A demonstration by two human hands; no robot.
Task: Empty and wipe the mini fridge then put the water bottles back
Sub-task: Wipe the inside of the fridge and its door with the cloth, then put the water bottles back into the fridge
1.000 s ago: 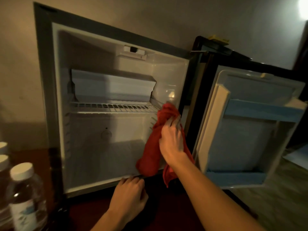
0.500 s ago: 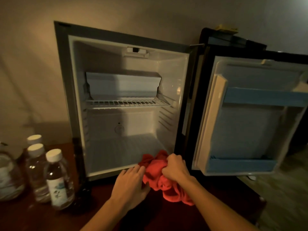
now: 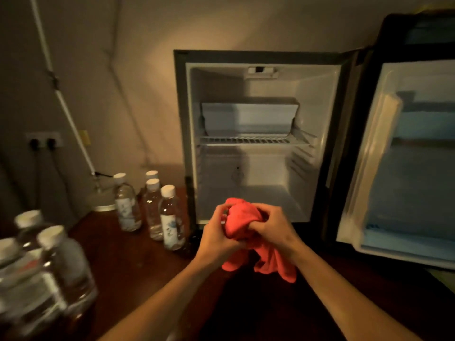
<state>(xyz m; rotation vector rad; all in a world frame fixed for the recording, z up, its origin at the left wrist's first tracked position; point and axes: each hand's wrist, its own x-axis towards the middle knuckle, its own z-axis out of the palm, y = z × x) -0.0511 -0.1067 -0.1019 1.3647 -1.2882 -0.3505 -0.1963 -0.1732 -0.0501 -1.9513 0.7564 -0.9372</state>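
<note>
The mini fridge [image 3: 187, 124] stands open and holds nothing but a wire shelf [image 3: 253, 140] and a white freezer box. Its door [image 3: 406, 156] swings out to the right. In front of the fridge's lower edge, my left hand [image 3: 216, 236] and my right hand [image 3: 273, 228] both grip a bunched red cloth [image 3: 240, 217], whose loose ends hang below my hands. Several capped water bottles [image 3: 170, 217] stand on the dark wooden surface just left of the fridge. More bottles [image 3: 56, 262] stand blurred at the near left.
A dark wooden tabletop [image 3: 128, 267] carries the fridge and bottles. A round lamp base [image 3: 102, 200] sits behind the bottles near the wall. A wall socket [image 3: 43, 141] with plugs and a white cable conduit [image 3: 64, 99] are on the left wall.
My right hand pulled the red cloth out of the fridge and down to the front. My left hand rose from the tabletop and closed on the cloth. The view swung left and back.
</note>
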